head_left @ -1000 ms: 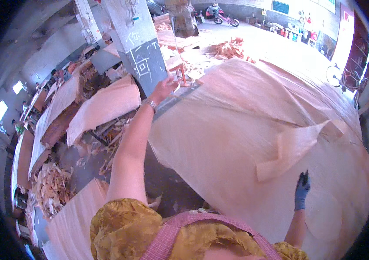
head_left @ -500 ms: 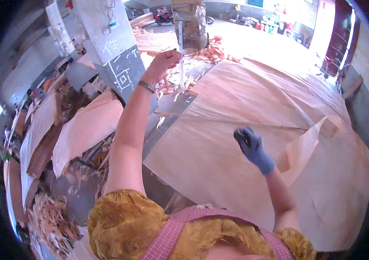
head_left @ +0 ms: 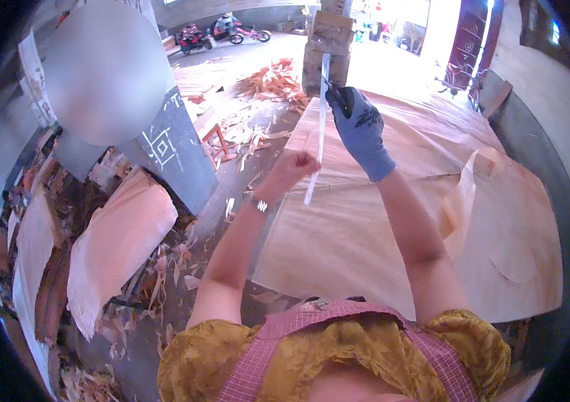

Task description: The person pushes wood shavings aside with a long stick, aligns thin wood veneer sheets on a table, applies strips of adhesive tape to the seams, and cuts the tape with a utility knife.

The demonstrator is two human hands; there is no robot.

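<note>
A narrow white strip (head_left: 324, 127) stands almost upright in front of me, its lower end tilted slightly left. My left hand (head_left: 293, 169), bare with a metal band at the wrist, is closed against the strip's lower part. Higher up, my right hand (head_left: 360, 124) wears a blue-grey glove with dark fingers. Its fingers are pinched together beside the strip's upper part. A small dark point shows at those fingertips; whether it is a tool or the glove itself I cannot make out. Beneath both hands spreads a large pale wood veneer sheet (head_left: 338, 254).
A wrapped block-like post (head_left: 328, 40) stands beyond my hands. Wood shavings (head_left: 275, 80) lie heaped on the floor, near a small reddish stool (head_left: 216, 142). Stacked veneer (head_left: 120, 234) leans at left beside a painted pillar (head_left: 187, 154). A curled veneer flap (head_left: 462, 201) rises at right.
My right hand has risen from over the veneer to the strip's upper part. The left hand has come down and right to its lower part. The whole view has shifted.
</note>
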